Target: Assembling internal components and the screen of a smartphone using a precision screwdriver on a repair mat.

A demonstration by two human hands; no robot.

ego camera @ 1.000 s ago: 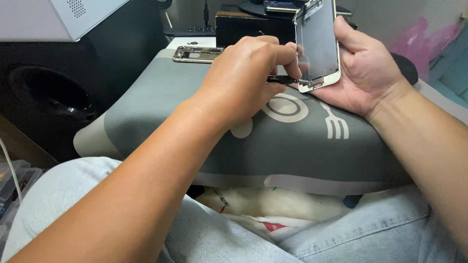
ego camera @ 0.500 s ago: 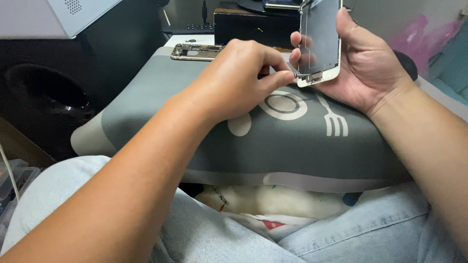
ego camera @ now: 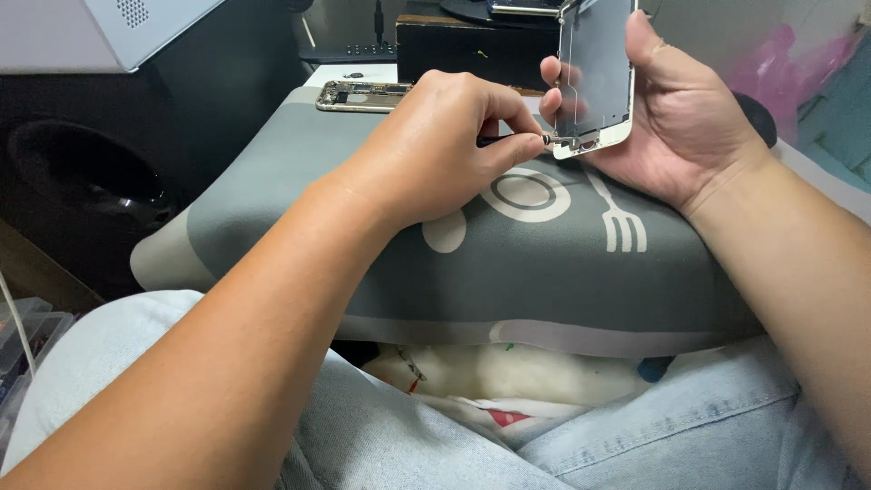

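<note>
My right hand (ego camera: 676,118) holds a detached white-framed phone screen panel (ego camera: 594,77) upright, above the far edge of a grey mat (ego camera: 508,272). My left hand (ego camera: 440,150) pinches a thin dark tool (ego camera: 513,141), whose tip touches the panel's lower edge near the home button area. The phone's opened body (ego camera: 363,95), with its inner parts showing, lies flat on the mat's far left corner, behind my left hand.
The grey mat with white plate, fork and spoon drawings rests over my lap in light jeans (ego camera: 381,436). A black speaker (ego camera: 82,172) stands at left, a white box (ego camera: 100,32) above it, a dark box (ego camera: 472,50) beyond the mat. A plastic organiser (ego camera: 23,340) sits low left.
Both hands shifted slightly with the screen panel, which now stands more upright. The tool tip stays at the panel's lower edge.
</note>
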